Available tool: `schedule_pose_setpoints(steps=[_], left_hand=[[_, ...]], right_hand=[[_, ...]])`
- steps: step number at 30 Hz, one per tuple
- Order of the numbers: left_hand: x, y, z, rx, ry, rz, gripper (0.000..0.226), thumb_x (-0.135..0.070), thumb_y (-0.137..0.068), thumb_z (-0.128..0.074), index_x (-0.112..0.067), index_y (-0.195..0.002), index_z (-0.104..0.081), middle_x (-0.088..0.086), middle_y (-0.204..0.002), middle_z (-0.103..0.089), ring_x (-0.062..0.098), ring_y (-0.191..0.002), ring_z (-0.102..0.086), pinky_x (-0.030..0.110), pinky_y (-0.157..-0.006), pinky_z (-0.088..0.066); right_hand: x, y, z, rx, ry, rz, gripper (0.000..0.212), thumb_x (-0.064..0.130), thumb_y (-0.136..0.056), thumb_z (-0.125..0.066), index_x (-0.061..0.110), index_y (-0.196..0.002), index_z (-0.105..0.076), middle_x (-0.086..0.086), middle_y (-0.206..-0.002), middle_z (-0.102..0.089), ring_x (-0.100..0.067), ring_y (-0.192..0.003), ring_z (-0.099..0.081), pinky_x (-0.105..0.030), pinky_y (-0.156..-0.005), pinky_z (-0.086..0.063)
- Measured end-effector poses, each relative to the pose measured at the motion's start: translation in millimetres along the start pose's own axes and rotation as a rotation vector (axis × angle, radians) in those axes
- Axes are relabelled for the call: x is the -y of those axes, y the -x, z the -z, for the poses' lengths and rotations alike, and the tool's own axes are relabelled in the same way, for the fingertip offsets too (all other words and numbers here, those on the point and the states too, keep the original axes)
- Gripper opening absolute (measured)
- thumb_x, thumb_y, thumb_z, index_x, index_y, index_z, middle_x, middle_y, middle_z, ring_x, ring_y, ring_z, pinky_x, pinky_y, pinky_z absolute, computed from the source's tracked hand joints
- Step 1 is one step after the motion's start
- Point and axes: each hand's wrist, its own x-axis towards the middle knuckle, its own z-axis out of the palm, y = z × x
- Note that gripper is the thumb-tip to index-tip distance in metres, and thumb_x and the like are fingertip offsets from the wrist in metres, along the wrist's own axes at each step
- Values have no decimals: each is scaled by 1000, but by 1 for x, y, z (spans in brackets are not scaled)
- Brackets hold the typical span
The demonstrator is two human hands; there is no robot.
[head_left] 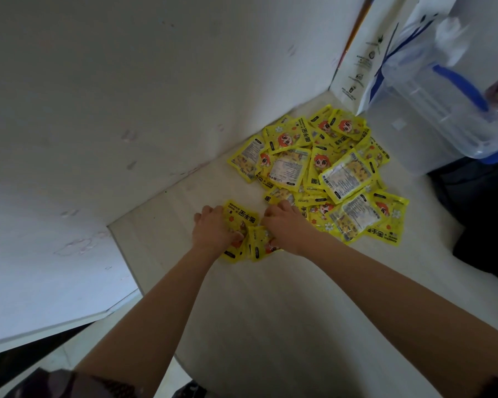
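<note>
A heap of several yellow cartoon-printed sachets point(325, 165) lies on the white table point(270, 311) near the wall corner. In front of the heap sits a small bundle of the same sachets point(243, 222). My left hand point(213, 231) lies on top of this bundle with its fingers curled over the packets. My right hand point(288, 225) grips the bundle's right side, thumb tucked against the packets, its fingertips at the edge of the heap.
A clear plastic container with a blue handle and rim point(442, 110) stands at the right back. A white printed bag point(365, 58) leans behind it. A black object point(483, 214) lies at the right edge. White walls point(127, 110) close the left and back.
</note>
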Motion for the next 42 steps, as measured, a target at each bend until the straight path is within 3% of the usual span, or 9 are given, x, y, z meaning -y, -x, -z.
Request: schedule_pose_setpoints(steps=[4, 11, 19, 23, 26, 29, 31, 35, 42], left_hand=[[-5, 2, -5, -30, 49, 74, 69, -36, -72, -79, -11, -125, -44, 10, -128, -39, 34, -120, -38, 41, -96, -39], [-11, 3, -12, -59, 206, 148, 73, -25, -68, -82, -11, -124, -37, 16, -123, -42, 38, -116, -44, 45, -97, -41], [-18, 7, -16, -102, 95, 100, 69, -23, -72, -79, -10, -123, -34, 18, -121, -43, 39, -110, -49, 45, -90, -43], [-16, 8, -16, -66, 232, 173, 85, -18, -70, -82, -15, -135, -27, 20, -128, -36, 40, -114, -49, 47, -96, -45], [-14, 10, -17, -73, 251, 175, 100, -16, -70, -82, -15, -145, -16, 19, -126, -49, 38, -122, -43, 47, -98, -43], [-16, 17, -19, -130, 234, 122, 92, -15, -69, -81, -16, -140, -23, 14, -111, -60, 35, -112, -51, 44, -88, -46], [-18, 22, -20, -150, 224, 105, 81, -15, -68, -79, -16, -132, -29, 12, -111, -60, 33, -106, -55, 39, -81, -45], [-24, 30, -23, -157, 163, 62, 71, -15, -74, -74, -16, -132, -32, 12, -120, -52, 32, -107, -56, 42, -87, -45], [-29, 34, -23, -174, 210, 38, 60, -14, -73, -72, -14, -123, -38, 13, -109, -59, 34, -101, -57, 43, -83, -51]], right_hand=[[1, 0, -2, 11, -30, -24, 55, 24, -85, -68, 18, -135, -45, -11, -130, -44, -34, -126, -34, -47, -104, -31], [7, 4, -5, 60, -132, -127, 70, 19, -80, -72, 19, -137, -30, -14, -130, -42, -34, -122, -42, -55, -100, -31], [5, 11, -12, 128, -122, -191, 65, 30, -80, -74, 7, -131, -42, -15, -137, -37, -33, -126, -40, -54, -100, -31], [3, 19, -15, 121, -184, -202, 63, 28, -80, -74, 7, -129, -41, -16, -135, -37, -35, -125, -38, -56, -101, -32], [4, 26, -19, 90, -180, -205, 62, 26, -82, -72, 8, -130, -36, -16, -134, -40, -36, -124, -37, -54, -102, -34], [7, 33, -23, 66, -230, -185, 54, 21, -85, -68, 9, -125, -33, -14, -121, -51, -35, -117, -44, -53, -97, -35], [8, 37, -25, 47, -284, -170, 47, 16, -86, -65, 10, -119, -33, -11, -105, -56, -32, -103, -51, -47, -86, -39], [5, 50, -25, 55, -370, -145, 47, 13, -84, -67, 11, -116, -32, -4, -87, -46, -24, -79, -50, -35, -65, -38], [-14, 73, -32, 80, -433, -241, 41, 29, -86, -67, 13, -118, -47, -8, -116, -54, -28, -103, -57, -33, -73, -41]])
